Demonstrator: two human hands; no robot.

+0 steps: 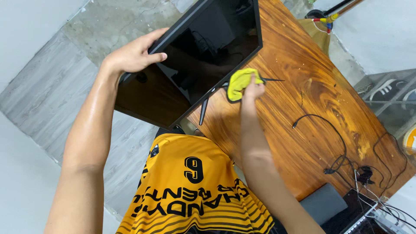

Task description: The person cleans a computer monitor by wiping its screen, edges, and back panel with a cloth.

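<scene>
As seen from the head camera, the left hand (135, 54) grips the top edge of a black flat monitor (195, 56), thumb curled over the front bezel, remaining fingers wrapped behind it. Monitor stands tilted at the near-left corner of the wooden desk (303, 99), its left part overhanging the desk edge above the grey tiled floor (56, 73). Screen dark, showing only reflections.

Right hand (253, 90) is closed around a bunched yellow cloth (239, 82), pinching it against the lower bezel of the monitor just above the desk surface. Thin dark legs of the monitor stand (203, 112) show under the cloth; exact contact with the desk is hard to make out.

Loose black cables (329, 130) lie along the desk's right side, well apart from both hands. Grey pad (323, 203) sits at the near edge. Orange jersey (190, 190) with black lettering fills the bottom of the view.
</scene>
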